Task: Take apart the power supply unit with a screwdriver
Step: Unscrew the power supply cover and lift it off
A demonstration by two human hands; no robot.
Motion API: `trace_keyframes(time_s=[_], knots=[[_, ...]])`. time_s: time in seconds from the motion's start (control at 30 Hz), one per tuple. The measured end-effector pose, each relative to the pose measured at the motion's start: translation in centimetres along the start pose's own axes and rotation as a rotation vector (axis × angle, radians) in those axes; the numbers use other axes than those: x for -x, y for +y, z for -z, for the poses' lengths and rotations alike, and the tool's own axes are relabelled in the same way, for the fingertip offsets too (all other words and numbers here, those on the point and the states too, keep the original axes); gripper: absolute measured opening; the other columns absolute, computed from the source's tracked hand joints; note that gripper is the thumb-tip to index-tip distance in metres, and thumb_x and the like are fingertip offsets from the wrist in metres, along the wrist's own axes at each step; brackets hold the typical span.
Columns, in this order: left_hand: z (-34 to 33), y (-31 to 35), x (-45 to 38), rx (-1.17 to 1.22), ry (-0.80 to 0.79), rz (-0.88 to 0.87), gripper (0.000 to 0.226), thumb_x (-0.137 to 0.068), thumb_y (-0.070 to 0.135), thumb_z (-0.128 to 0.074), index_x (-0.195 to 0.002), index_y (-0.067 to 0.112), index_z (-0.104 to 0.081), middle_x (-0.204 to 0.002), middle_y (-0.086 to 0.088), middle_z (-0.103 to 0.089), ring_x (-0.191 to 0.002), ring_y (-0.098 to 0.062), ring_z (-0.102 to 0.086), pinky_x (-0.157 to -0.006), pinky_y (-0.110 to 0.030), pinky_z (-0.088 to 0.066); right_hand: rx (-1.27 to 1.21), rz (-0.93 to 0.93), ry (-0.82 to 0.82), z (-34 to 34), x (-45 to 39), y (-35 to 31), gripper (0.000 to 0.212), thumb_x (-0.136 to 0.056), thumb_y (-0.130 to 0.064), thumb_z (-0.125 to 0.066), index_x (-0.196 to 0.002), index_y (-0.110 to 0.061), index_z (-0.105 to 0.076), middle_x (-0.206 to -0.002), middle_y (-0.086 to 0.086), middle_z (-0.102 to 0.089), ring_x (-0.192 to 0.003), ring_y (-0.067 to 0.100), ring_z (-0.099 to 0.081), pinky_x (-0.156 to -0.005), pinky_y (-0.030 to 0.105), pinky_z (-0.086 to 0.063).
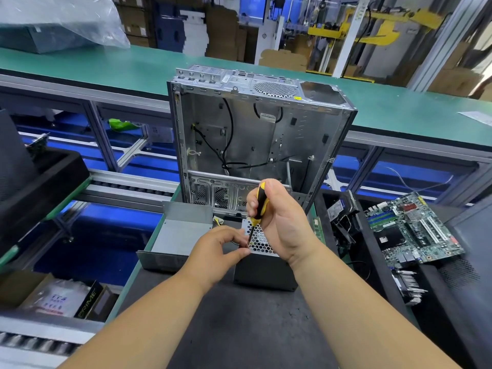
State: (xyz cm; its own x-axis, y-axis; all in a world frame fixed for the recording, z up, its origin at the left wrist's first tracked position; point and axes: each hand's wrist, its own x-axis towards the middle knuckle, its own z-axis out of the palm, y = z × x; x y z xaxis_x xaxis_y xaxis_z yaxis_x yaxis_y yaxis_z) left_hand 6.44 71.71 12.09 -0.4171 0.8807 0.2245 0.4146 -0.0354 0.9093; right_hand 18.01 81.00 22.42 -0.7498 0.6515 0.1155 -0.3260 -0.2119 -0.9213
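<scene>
The power supply unit (262, 270) stands on the dark mat in front of me, its perforated metal face (259, 239) turned up. My right hand (285, 222) grips a yellow and black screwdriver (257, 202), held nearly upright with its shaft reaching down to the unit's left edge. My left hand (221, 247) pinches the lower shaft near the tip with thumb and fingers. The tip itself is hidden behind those fingers. To the left lies a grey sheet-metal cover (175, 235), open side up.
An emptied computer case (255, 134) stands upright just behind the unit. A motherboard (410, 227) and loose parts lie in a black tray at the right. A black foam tray (37, 187) sits at the left beside a roller conveyor. A green bench (119, 67) runs across the back.
</scene>
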Motion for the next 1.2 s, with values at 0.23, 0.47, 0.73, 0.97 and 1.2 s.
trace_keyframes(time_s=[0.23, 0.47, 0.73, 0.97, 1.2], knots=[[0.05, -0.29, -0.13, -0.014, -0.001, 0.01, 0.024, -0.076, 0.013, -0.085, -0.074, 0.032, -0.07, -0.099, 0.009, -0.071, -0.109, 0.007, -0.062, -0.095, -0.005, -0.04, 0.029, -0.047, 0.017, -0.03, 0.08, -0.64, 0.03, -0.107, -0.023, -0.039, -0.091, -0.005, -0.057, -0.079, 0.002, -0.058, -0.072, 0.018, -0.052, -0.075, 0.029, -0.049], [0.04, -0.41, -0.12, -0.017, 0.0, -0.007, 0.026, -0.076, 0.014, -0.085, -0.075, 0.035, -0.069, -0.1, 0.008, -0.07, -0.108, 0.007, -0.062, -0.095, -0.006, -0.039, 0.009, -0.063, 0.019, -0.57, -0.24, -0.12, 0.053, -0.106, -0.043, -0.028, -0.085, -0.008, -0.062, -0.065, 0.002, -0.045, -0.062, 0.013, -0.04, -0.065, 0.025, -0.037], [0.13, -0.66, -0.21, -0.024, 0.0, -0.034, 0.029, -0.076, 0.015, -0.085, -0.076, 0.04, -0.069, -0.1, 0.012, -0.07, -0.109, 0.007, -0.062, -0.096, -0.007, -0.04, 0.022, 0.003, -0.015, -0.1, -0.05, 0.02, 0.024, -0.096, -0.034, -0.047, -0.087, -0.012, -0.041, -0.073, 0.003, -0.05, -0.066, 0.017, -0.046, -0.069, 0.027, -0.041], [0.18, -0.61, -0.28, -0.033, -0.01, -0.016, 0.028, -0.076, 0.016, -0.084, -0.075, 0.039, -0.069, -0.099, 0.013, -0.07, -0.109, 0.007, -0.061, -0.096, -0.006, -0.04, 0.089, -0.018, 0.011, -0.18, -0.03, -0.55, 0.026, -0.093, -0.034, -0.05, -0.087, -0.009, -0.054, -0.079, 0.002, -0.059, -0.075, 0.02, -0.056, -0.083, 0.036, -0.046], [0.3, -0.11, -0.13, -0.047, -0.02, -0.007, 0.028, -0.076, 0.012, -0.084, -0.076, 0.035, -0.069, -0.101, 0.011, -0.069, -0.107, 0.009, -0.061, -0.097, -0.007, -0.04, 0.035, -0.066, 0.062, -0.39, -0.17, -0.9, 0.043, -0.108, -0.033, -0.034, -0.085, -0.006, -0.059, -0.066, 0.003, -0.055, -0.064, 0.016, -0.052, -0.077, 0.033, -0.045]])
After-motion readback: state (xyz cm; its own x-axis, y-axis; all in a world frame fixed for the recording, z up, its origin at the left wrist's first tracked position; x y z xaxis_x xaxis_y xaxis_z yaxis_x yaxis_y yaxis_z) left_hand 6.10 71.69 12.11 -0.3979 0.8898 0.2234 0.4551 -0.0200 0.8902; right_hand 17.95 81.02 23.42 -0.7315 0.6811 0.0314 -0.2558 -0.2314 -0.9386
